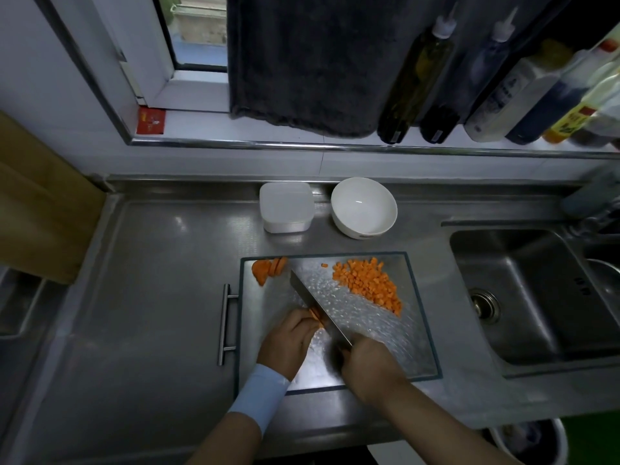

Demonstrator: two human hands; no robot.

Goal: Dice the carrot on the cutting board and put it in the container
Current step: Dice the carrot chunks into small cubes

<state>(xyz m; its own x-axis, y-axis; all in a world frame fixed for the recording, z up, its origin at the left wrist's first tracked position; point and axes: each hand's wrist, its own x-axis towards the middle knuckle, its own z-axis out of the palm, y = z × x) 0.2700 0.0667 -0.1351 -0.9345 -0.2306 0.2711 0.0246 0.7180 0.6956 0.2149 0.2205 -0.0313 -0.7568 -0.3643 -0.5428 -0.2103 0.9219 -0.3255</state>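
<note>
Roughly past the midpoint, I would judge: the dicing was well on but unfinished, and no carrot appeared to have reached the container. Beyond the left hand (288, 337), at the far left corner of the cutting board (385, 347), lay a small fan of uncut carrot slices (268, 268). Further beyond that hand, off the board on the steel surface (161, 280), stood the white container (285, 206); its frosted top made it hard to tell whether a lid was on or what it held. The left hand itself was curled, fingertips pressing a few thin carrot strips (317, 317) down on the board. Only an orange sliver showed past the knuckles, so how much lay under it could not be told. Close against those fingers stood the knife (318, 312), its blade angled away from the person, tip out past the left hand. The right hand (365, 364) was wrapped tightly round the handle, hiding it entirely. Beyond and to the right of that hand a generous heap of diced carrot (367, 281) lay on the board, one stray cube apart from it. A white bowl (364, 206) stood just beside the container. Left to do, as I judged it, were the strips, the slices, then moving every cube into the container. The bottles (414, 82) far beyond the right hand were blurred, labels unreadable.
</note>
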